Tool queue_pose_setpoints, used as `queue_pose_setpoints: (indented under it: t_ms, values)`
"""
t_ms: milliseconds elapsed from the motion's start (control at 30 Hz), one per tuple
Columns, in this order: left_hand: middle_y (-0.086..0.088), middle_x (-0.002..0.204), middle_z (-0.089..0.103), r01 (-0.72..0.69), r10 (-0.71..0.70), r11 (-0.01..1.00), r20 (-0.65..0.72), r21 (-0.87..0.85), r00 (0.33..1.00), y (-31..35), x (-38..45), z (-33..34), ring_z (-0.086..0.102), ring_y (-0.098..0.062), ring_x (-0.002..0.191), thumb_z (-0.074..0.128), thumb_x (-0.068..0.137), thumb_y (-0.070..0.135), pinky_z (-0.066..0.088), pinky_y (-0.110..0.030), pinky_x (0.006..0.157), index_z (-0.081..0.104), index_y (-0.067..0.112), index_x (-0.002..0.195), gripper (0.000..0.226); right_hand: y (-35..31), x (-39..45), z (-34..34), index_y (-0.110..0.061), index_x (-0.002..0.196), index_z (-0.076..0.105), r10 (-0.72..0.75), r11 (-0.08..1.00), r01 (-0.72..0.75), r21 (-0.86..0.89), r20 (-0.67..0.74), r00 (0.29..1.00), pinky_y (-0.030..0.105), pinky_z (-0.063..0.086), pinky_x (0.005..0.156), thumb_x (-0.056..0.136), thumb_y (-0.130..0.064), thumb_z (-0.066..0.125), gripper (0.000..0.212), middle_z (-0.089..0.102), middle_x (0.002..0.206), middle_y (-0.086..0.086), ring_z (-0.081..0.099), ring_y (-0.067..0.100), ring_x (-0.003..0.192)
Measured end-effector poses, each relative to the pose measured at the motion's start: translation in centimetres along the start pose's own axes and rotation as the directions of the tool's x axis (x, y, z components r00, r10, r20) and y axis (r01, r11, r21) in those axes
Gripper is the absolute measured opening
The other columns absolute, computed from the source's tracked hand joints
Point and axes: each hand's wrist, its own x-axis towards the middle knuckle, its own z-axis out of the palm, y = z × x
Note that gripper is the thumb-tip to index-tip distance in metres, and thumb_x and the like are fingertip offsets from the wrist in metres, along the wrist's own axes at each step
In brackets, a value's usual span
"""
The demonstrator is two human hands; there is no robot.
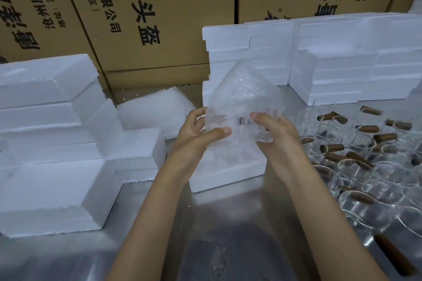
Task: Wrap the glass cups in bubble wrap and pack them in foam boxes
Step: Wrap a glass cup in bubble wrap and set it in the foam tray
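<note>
Both hands grip a clear bubble-wrap bundle (242, 107) above an open white foam box (226, 171) on the steel table (228, 223): left hand (196, 130) pinching its side, right hand (271, 130) clutching the bottom (something dark shows inside). Clear glass cups with brown handles (365, 155) crowd the right.

two hands: the left hand (198, 131) and the right hand (277, 131), at the centre. one sheet of bubble wrap (244, 98) between them, with something dark inside that cannot be told apart. one open foam box (226, 175) just below the hands. one heap of spare bubble wrap (155, 109) at ten o'clock. foam boxes in two groups: the left stack (52, 134) at nine o'clock, the far stack (338, 59) at one o'clock; the count in each is unclear. glass cups with brown handles (374, 157) at three o'clock, well over a dozen, overlapping too much to count exactly. at least four cardboard cartons (159, 11) at twelve o'clock.
</note>
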Motion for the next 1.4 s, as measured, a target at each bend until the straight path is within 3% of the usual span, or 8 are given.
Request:
queue_pose_setpoints:
  t_ms: [200, 333, 500, 733, 967, 1067, 1233, 1400]
  values:
    - [0.012, 0.113, 0.071, -0.098, 0.079, 0.966, 0.089, 0.239, 0.993, 1.0, -1.3, 0.3, 0.068, -0.001, 0.102, 0.08, 0.071, 0.015, 0.051, -0.011, 0.076, 0.062, 0.025, 0.119, 0.053, -1.0, -0.7, 0.0, 0.003, 0.109, 0.057, -0.016, 0.999, 0.016, 0.04, -0.006, 1.0, 0.033, 0.048, 0.066, 0.083, 0.005, 0.055, 0.026, 0.056, 0.088, 0.016, 0.055, 0.028, 0.082]
    - [0.012, 0.115, 0.072, -0.106, 0.083, 0.964, 0.104, 0.244, 0.991, 0.9, -3.3, 0.7, 0.068, -0.006, 0.107, 0.08, 0.071, 0.017, 0.056, -0.022, 0.086, 0.063, 0.028, 0.12, 0.052, -1.1, -2.0, -0.7, -0.001, 0.117, 0.057, 0.022, 0.991, -0.024, 0.128, 0.015, 1.0, 0.038, 0.053, 0.079, 0.089, -0.013, 0.067, 0.032, 0.067, 0.105, 0.013, 0.066, 0.029, 0.098]
    - [0.021, 0.108, 0.072, -0.074, 0.028, 0.917, 0.123, 0.391, 0.992, 0.1, -5.5, 0.9, 0.067, 0.003, 0.103, 0.085, 0.062, 0.031, 0.053, -0.018, 0.083, 0.066, 0.037, 0.11, 0.052, -1.0, -4.1, -2.4, -0.003, 0.086, 0.073, 0.034, 0.947, -0.052, -0.317, -0.063, 0.997, 0.031, 0.05, 0.076, 0.083, -0.029, 0.075, 0.026, 0.074, 0.086, 0.012, 0.067, 0.019, 0.074]
    - [0.029, 0.104, 0.064, -0.159, 0.007, 0.711, 0.22, 0.684, 0.975, -2.5, -6.2, 1.9, 0.061, 0.011, 0.097, 0.076, 0.067, 0.028, 0.048, -0.006, 0.071, 0.06, 0.045, 0.108, 0.048, 1.3, -5.0, -4.0, -0.017, 0.069, 0.067, -0.19, 0.573, 0.101, -0.813, -0.012, 0.982, 0.013, 0.039, 0.05, 0.087, -0.021, 0.073, 0.019, 0.058, 0.05, -0.016, 0.053, -0.002, 0.047]
    - [0.032, 0.115, 0.061, -0.123, 0.008, 0.752, 0.178, 0.647, 0.984, -3.3, -5.4, 1.5, 0.056, 0.011, 0.109, 0.074, 0.069, 0.054, 0.048, -0.014, 0.089, 0.054, 0.054, 0.115, 0.05, 3.0, -3.6, -4.8, -0.007, 0.096, 0.071, -0.334, 0.064, 0.269, -0.961, 0.233, 0.913, 0.028, 0.037, 0.079, 0.085, -0.022, 0.067, 0.019, 0.061, 0.095, 0.007, 0.047, 0.023, 0.098]
    - [0.026, 0.117, 0.062, -0.112, 0.105, 0.841, 0.044, 0.529, 0.993, -3.7, -5.1, 1.1, 0.06, 0.006, 0.106, 0.074, 0.081, 0.044, 0.052, -0.016, 0.088, 0.05, 0.048, 0.117, 0.043, 3.0, -3.2, -4.5, -0.006, 0.088, 0.069, -0.348, 0.066, 0.285, -0.956, 0.246, 0.904, 0.032, 0.041, 0.073, 0.083, -0.022, 0.067, 0.016, 0.06, 0.089, 0.006, 0.051, 0.024, 0.091]
    - [0.016, 0.093, 0.062, -0.245, 0.248, 0.687, 0.097, 0.684, 0.964, -4.3, -4.3, 1.5, 0.055, -0.007, 0.092, 0.066, 0.082, 0.002, 0.04, -0.013, 0.077, 0.06, 0.039, 0.088, 0.038, 3.1, -2.8, -3.9, -0.021, 0.087, 0.05, -0.358, 0.166, 0.238, -0.957, 0.167, 0.919, 0.036, 0.046, 0.059, 0.079, -0.023, 0.072, 0.024, 0.058, 0.079, -0.001, 0.056, 0.023, 0.072]
    - [0.016, 0.083, 0.053, -0.259, 0.233, 0.551, 0.151, 0.793, 0.961, -4.3, -3.2, 2.1, 0.047, -0.006, 0.089, 0.067, 0.08, 0.006, 0.032, -0.004, 0.074, 0.073, 0.026, 0.079, 0.021, 3.2, -3.7, -2.0, -0.025, 0.085, 0.057, -0.436, 0.444, 0.335, -0.831, 0.126, 0.891, 0.024, 0.05, 0.063, 0.078, -0.02, 0.075, 0.02, 0.061, 0.075, -0.008, 0.058, 0.009, 0.067]
